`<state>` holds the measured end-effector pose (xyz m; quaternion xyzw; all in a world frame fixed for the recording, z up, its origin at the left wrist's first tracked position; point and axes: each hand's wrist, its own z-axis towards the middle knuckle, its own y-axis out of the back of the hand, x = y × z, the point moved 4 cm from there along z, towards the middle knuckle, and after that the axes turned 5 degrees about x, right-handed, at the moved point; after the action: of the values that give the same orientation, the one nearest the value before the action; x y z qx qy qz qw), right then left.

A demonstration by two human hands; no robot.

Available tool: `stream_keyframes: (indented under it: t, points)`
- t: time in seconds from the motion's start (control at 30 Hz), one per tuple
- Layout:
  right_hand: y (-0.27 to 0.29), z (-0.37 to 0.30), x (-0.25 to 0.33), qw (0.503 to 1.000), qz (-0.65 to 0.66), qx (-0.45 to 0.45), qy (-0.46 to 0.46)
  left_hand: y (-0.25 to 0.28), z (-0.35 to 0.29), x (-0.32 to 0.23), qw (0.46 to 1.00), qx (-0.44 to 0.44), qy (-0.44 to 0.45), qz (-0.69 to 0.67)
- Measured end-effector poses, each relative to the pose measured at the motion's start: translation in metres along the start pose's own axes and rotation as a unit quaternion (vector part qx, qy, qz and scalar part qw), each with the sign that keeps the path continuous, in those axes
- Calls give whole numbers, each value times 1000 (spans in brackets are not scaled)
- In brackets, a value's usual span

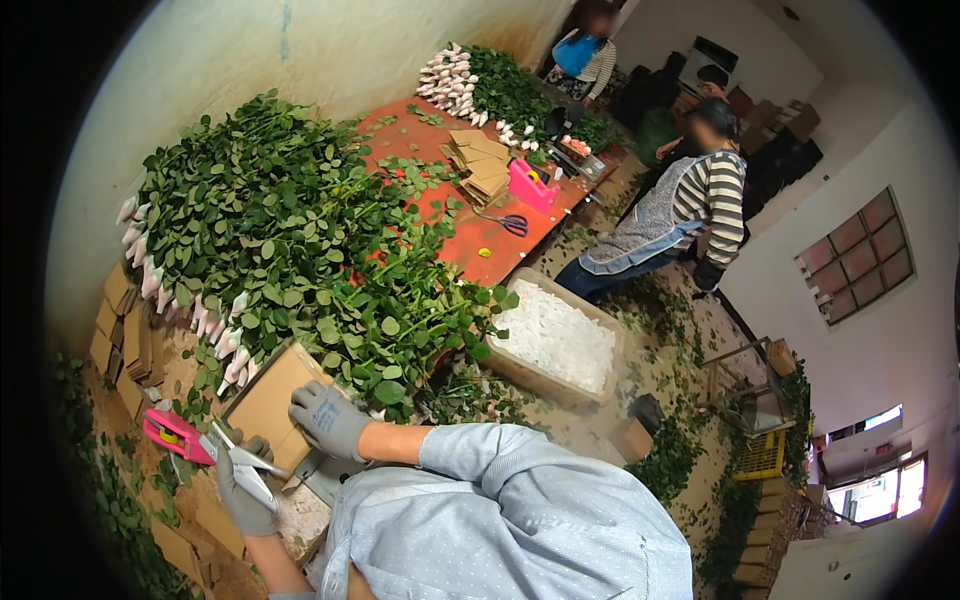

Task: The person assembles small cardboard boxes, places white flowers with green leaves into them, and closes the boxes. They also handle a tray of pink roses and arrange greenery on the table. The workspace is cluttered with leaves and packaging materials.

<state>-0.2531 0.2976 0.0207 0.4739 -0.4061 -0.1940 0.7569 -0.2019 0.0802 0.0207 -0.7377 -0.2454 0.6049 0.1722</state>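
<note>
Both my hands wear grey gloves. My left hand (248, 490) is closed around a white folded piece (252, 470), thin like paper or plastic, near the left side of a brown cardboard sheet (272, 398). My right hand (332, 422) lies on that sheet with its fingers stretched over it. The sheet rests slanted on a metal-edged stand (322, 474), partly covered by my sleeve. Beside my left hand stands a pink tape dispenser (172, 436). Just beyond the sheet, pale rose buds in white sleeves (236, 358) poke out from a large heap of leafy stems (270, 220).
Cut cardboard pieces (138, 345) are stacked at the left. On the red table (405, 150) are more cardboard (478, 165), scissors (512, 224) and a second pink dispenser (532, 186). A crate of white sleeves (552, 338) stands right of it. Leaves litter the floor; an aproned person (665, 210) stands beyond.
</note>
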Motion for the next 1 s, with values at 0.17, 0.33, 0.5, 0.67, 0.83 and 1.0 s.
stream_keyframes:
  t: [0.17,0.33,0.5,0.67,0.83,1.0]
  points:
    - [-12,9,-2,996,-70,41,26,36,-50,-14,997,-61,-32,21]
    - [-10,17,7,990,-83,109,34,95,-96,-25,990,-104,14,99]
    - [-5,14,11,996,-61,51,50,144,-106,-11,949,-162,87,254]
    - [2,13,15,990,-91,91,60,154,-118,19,788,-204,192,549]
    - [4,13,17,985,-105,120,59,167,-110,52,694,-225,175,661]
    - [3,10,18,981,-126,127,73,171,-87,71,654,-252,135,701]
